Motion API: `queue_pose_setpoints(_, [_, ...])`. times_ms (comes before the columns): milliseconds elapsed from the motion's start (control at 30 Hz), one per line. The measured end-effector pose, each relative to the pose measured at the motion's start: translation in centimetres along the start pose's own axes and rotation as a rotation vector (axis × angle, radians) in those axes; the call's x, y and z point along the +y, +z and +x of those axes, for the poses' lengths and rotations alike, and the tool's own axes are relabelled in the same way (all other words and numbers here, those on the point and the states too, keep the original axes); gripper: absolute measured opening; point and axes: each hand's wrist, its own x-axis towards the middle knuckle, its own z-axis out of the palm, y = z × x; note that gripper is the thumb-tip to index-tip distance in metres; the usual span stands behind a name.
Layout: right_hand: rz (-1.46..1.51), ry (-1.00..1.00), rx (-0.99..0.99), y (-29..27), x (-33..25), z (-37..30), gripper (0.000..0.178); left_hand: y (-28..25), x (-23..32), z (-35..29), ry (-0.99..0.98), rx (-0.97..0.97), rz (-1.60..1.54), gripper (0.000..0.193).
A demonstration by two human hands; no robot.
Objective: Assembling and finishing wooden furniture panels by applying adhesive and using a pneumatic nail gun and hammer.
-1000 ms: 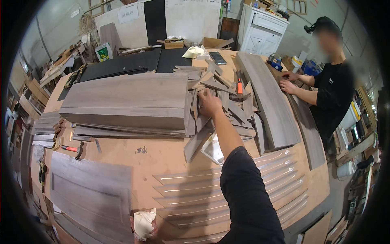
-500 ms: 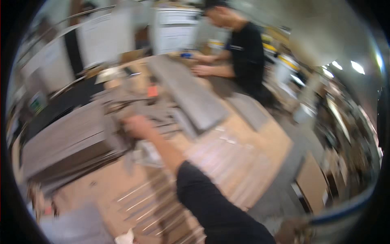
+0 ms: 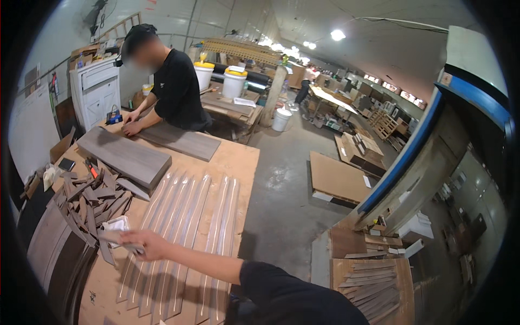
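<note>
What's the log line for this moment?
right hand: holding grey wood; left hand: not in view; table: pale-lined strips; co-worker's hands: at grey board

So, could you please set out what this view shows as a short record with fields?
Right grip: closed on thin grey wood pieces, count unclear
Left grip: out of view
Strips: long grey strips with pale lines along them, side by side on the table
Pile: jumbled grey pieces, left of the strips
Co-worker: across the table, both hands at the far end of a flat grey board
Floor: white bucket
</note>
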Motion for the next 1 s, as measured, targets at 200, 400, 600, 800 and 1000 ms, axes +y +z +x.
queue_pose_setpoints(200, [0.182, -0.061, -0.107, 7.9, -7.9, -6.5, 0.068, -3.1, 2.3, -12.3, 0.488, -0.052, 0.507, 0.05])
queue_pose_setpoints(400, [0.152, -0.206, -0.339, 12.7, -9.9, -7.3, 0.08, 2.0, -8.1, -16.7, 1.005, -0.047, 1.08, 0.077])
queue_pose_setpoints(600, [-0.047, -0.149, -0.413, 19.3, -12.4, -4.2, 0.065, 5.4, -16.2, -16.5, 1.182, -0.196, 1.339, 0.08])
queue_pose_setpoints(800, [-0.14, -0.065, -0.353, 24.2, -11.8, -2.5, 0.069, 4.0, -16.5, -18.3, 1.291, -0.149, 1.295, 0.078])
queue_pose_setpoints(1000, [-0.773, 0.089, -0.561, 24.8, -11.2, -0.7, 0.084, 4.6, -15.0, -18.5, 1.301, -0.148, 1.249, 0.082])
